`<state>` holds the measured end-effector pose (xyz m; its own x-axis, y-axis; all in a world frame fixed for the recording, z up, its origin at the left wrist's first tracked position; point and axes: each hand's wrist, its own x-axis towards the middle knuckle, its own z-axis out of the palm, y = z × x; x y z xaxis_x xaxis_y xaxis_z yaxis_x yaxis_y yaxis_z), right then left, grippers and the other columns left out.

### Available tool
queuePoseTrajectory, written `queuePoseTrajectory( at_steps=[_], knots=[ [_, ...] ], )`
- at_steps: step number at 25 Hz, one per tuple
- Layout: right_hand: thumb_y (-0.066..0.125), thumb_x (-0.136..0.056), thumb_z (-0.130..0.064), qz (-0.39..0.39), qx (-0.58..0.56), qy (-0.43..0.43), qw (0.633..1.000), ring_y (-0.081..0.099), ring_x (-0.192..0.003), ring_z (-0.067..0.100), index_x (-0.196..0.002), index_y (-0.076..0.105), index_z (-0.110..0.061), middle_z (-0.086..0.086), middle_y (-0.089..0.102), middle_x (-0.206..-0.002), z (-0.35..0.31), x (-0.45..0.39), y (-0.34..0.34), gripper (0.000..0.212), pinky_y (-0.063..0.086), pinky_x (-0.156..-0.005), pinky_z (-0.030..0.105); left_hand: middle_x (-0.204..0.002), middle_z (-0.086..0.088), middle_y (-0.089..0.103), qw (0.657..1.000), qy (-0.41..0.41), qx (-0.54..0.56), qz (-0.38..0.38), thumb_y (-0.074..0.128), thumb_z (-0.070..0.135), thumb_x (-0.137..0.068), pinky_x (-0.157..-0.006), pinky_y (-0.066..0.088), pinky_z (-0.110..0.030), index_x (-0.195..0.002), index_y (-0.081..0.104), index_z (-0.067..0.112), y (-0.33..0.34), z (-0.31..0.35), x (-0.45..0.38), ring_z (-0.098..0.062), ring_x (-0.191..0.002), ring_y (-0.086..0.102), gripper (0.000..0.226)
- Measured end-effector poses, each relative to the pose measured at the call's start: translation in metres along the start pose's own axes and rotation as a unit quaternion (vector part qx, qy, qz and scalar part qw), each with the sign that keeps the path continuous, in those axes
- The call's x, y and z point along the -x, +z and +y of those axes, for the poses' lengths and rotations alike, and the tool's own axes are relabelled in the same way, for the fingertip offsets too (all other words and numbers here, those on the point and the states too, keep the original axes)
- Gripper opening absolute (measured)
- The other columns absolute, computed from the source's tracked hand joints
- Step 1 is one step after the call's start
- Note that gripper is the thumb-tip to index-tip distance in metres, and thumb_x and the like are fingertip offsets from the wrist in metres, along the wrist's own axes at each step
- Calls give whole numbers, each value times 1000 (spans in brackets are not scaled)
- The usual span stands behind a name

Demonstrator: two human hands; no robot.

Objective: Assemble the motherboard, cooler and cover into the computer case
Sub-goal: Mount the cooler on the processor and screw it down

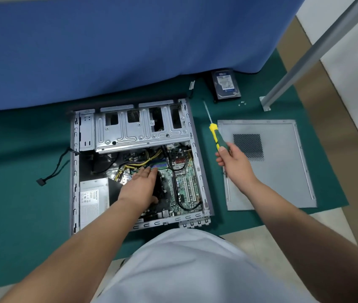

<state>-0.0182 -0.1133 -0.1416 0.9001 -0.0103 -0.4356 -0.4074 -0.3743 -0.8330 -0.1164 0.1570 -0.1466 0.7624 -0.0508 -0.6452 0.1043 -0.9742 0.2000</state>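
Gripped, screwdriver (pixel 217 136) points away, slightly leftward.

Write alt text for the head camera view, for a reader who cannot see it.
A person's left hand rests on the black cooler inside an open computer case lying on a green mat, while the right hand grips a yellow-and-green screwdriver. The grey side cover lies flat to the right, a hard drive beyond it.

No legible text; blurred labels on the hard drive (pixel 226 85) and power supply (pixel 92 199).
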Motion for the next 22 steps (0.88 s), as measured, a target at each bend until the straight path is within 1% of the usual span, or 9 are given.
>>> queuePoseTrajectory(
  at_steps=[2, 5, 7, 11, 14, 16, 18, 20, 22],
  knots=[
    [52, -107, -28, -30, -7, -75, 997, 60, -82, 9, -129, 60, -33, -2, 67, -94, -22, 15, -15, 24, 51, -79, 22, -172, -1, 7, 997, 9, 72, 38, 74, 46, -90, -123, 27, -41, -164, 8, 19, 0, 2, 9, -23, -158, 10, 102],
    [50, -99, -37, -66, 89, -163, 980, 56, -72, 14, -116, 65, -45, 8, 64, -85, -51, 35, -28, 24, 42, -67, 26, -153, -10, 41, 935, 44, 131, 328, 67, 38, -96, -107, 46, -42, -150, 40, 14, -2, 4, 27, -28, -137, 46, 65],
    [48, -95, -36, -118, 157, -201, 960, 51, -63, 19, -109, 66, -43, 9, 62, -75, -67, 43, -24, 24, 36, -58, 29, -141, -12, 50, 895, 69, 90, 432, 67, 34, -96, -104, 47, -42, -143, 50, 12, -5, 1, 29, -30, -130, 49, 55],
    [51, -97, -36, -161, 172, -224, 946, 43, -49, 4, -103, 60, -42, -16, 57, -61, -81, 48, 4, 13, 33, -47, 17, -95, -2, 75, 935, 79, -4, 346, 46, 33, -105, -83, 47, -39, -116, 69, 17, -6, -6, 31, -29, -92, 71, 30],
    [60, -94, -53, -134, 107, -170, 970, 67, -62, 7, -109, 50, -43, -9, 73, -78, -82, 51, 30, 21, 53, -58, 27, -80, -1, 75, 951, 64, 16, 304, 46, 31, -107, -72, 47, -36, -113, 68, 17, 0, -3, 33, -29, -73, 70, 27],
    [67, -94, -46, -142, 73, -129, 979, 76, -73, 14, -112, 45, -40, 0, 76, -90, -79, 51, 41, 29, 61, -72, 45, -96, -1, 76, 962, 60, 21, 264, 48, 36, -106, -78, 50, -37, -125, 64, 22, 4, -2, 32, -28, -89, 71, 28],
    [65, -98, -38, -125, 127, -167, 970, 73, -68, 8, -112, 42, -39, -1, 74, -87, -76, 50, 42, 27, 60, -67, 43, -135, 1, 65, 978, 45, 16, 204, 52, 36, -104, -96, 49, -39, -147, 49, 29, 11, -10, 27, -26, -122, 62, 43],
    [60, -100, -38, -95, 226, -235, 941, 65, -64, 6, -116, 36, -40, -6, 72, -83, -74, 48, 36, 29, 54, -58, 33, -166, 2, 31, 990, 30, -14, 140, 59, 32, -102, -113, 41, -42, -158, 30, 33, 15, -22, 23, -25, -149, 35, 63],
    [57, -101, -37, -84, 258, -253, 929, 63, -65, 6, -121, 35, -38, -8, 71, -88, -71, 48, 35, 30, 52, -58, 31, -172, 5, 2, 994, 33, -43, 91, 65, 34, -99, -120, 33, -42, -163, 16, 34, 15, -28, 18, -23, -158, 11, 80]
  ],
)
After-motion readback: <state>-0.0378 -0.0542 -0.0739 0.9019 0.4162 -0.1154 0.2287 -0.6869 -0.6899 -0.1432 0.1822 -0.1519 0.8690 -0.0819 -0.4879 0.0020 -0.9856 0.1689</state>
